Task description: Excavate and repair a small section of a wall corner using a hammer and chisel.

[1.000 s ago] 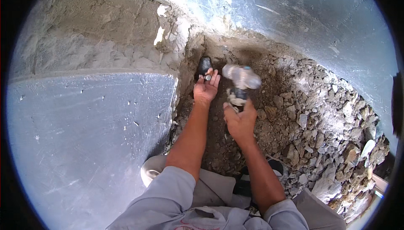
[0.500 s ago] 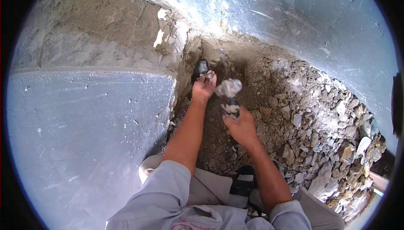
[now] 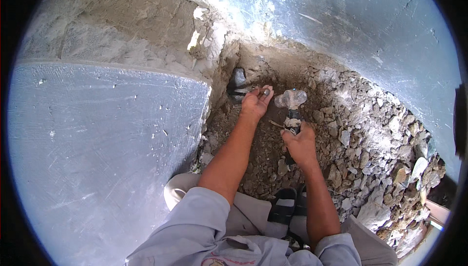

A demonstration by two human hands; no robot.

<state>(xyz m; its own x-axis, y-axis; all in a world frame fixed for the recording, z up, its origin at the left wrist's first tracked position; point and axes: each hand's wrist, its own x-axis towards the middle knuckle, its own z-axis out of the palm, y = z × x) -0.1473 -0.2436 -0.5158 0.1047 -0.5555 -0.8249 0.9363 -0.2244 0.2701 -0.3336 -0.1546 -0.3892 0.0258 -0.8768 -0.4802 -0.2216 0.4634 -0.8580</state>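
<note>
My left hand (image 3: 254, 104) is closed around a metal chisel (image 3: 243, 90). The chisel lies almost sideways, its round struck end showing at my fingertips and its other end pointing left into a dark hollow at the foot of the wall. A grey stone-like lump (image 3: 239, 77) sits in that hollow, just beyond the chisel. To the right, my right hand (image 3: 301, 144) grips a hammer (image 3: 291, 99) by its dark, worn handle. The hammer's dusty, pale head stands a little apart from the chisel's end.
A blue-grey wall (image 3: 107, 134) fills the left side, its broken edge beside my left forearm. Another blue-grey wall (image 3: 351, 22) runs across the far right. Broken stone rubble (image 3: 360, 154) is heaped to the right. My sandalled foot (image 3: 282, 210) rests below my hands.
My left hand has moved right with the chisel, which now lies more sideways. My right hand and the hammer have also shifted right. The view has moved slightly.
</note>
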